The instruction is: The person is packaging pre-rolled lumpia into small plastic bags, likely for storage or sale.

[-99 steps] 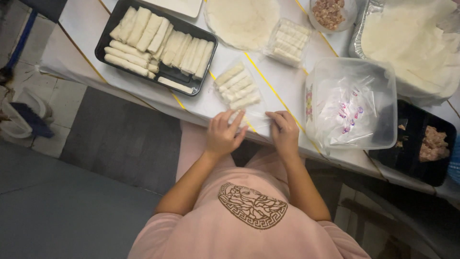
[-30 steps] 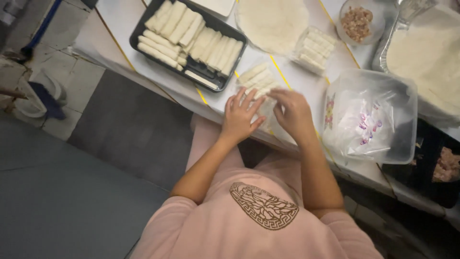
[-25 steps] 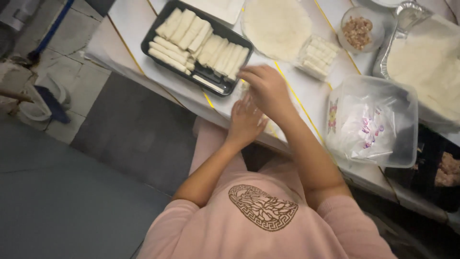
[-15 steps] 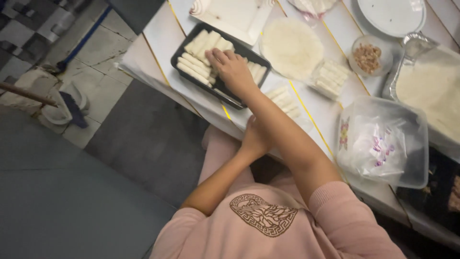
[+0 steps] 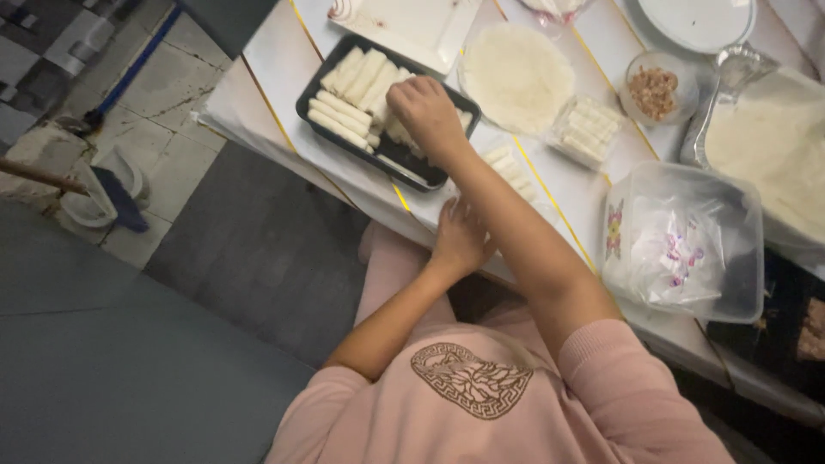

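A black tray (image 5: 322, 129) on the white table (image 5: 275, 51) holds rows of pale rolled wrappers (image 5: 348, 90). My right hand (image 5: 425, 116) reaches over the tray's right part, fingers curled down on a roll there. My left hand (image 5: 460, 241) lies flat at the table's near edge, holding nothing. Just beyond it, a few loose rolls (image 5: 511, 167) lie on the table, partly hidden by my right forearm.
Behind the tray lie a round flat wrapper (image 5: 516, 77), a small clear box of rolls (image 5: 589, 129), a bowl of filling (image 5: 653, 86) and a white plate (image 5: 696, 17). A clear tub with a bag (image 5: 687, 249) and a foil tray (image 5: 765, 146) stand right.
Both hands were together at the table's near edge. My right hand then lifted and reached forward-left to the black tray. My left hand stayed at the edge.
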